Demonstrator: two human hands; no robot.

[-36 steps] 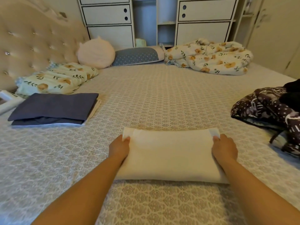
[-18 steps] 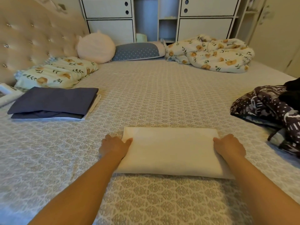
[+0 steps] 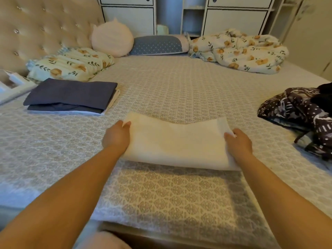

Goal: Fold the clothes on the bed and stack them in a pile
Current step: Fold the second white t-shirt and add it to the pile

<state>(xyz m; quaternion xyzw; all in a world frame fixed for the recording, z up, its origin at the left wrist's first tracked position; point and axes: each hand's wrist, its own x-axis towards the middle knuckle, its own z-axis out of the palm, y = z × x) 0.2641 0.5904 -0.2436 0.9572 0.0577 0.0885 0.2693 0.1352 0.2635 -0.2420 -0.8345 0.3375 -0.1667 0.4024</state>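
Observation:
A folded cream cloth (image 3: 177,142) is lifted just above the patterned bed sheet (image 3: 176,194), sagging in the middle and casting a shadow below. My left hand (image 3: 116,137) grips its left end and my right hand (image 3: 238,143) grips its right end. To the left lies a pile of folded dark blue clothes (image 3: 71,96). At the right edge sits a heap of unfolded dark patterned clothes (image 3: 298,114).
A floral pillow (image 3: 71,63), a round pink cushion (image 3: 112,37) and a blue bolster (image 3: 158,44) line the tufted headboard (image 3: 45,27). A crumpled floral blanket (image 3: 240,51) lies at the back right. White cabinets (image 3: 233,17) stand behind the bed.
Both hands have taken hold of the cream cloth's ends and raised it off the sheet; before it lay flat with the hands resting at its sides.

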